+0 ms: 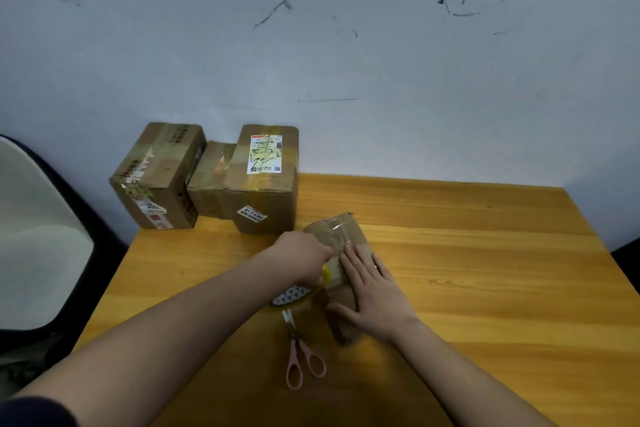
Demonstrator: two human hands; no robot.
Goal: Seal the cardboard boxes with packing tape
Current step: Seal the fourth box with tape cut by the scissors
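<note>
Cardboard boxes are at two places on the orange-brown wooden table [485, 270]. Three brown, taped and labelled cardboard boxes [207, 177] stand in a touching row at the far left corner, against the pale scuffed wall [346, 45]. Left of the table is a chair with a black rim and pale seat [34, 236].

At mid-table lies the small flat brown cardboard box with clear tape across its top [341, 236], long axis running near to far. My right hand [372, 291] rests on its near half, fingers straight and spread, palm pressing down. My left hand [303, 255] is at the box's left edge with fingers curled; it seems to pinch the tape there, though what it grips I cannot tell for certain.

A yellow tape roll with a black-and-white triangle-patterned core [294, 295] lies just left of the box, partly under my left wrist. Pink-handled scissors [299, 354] lie nearer, blades pointing far, apart from the box.
</note>
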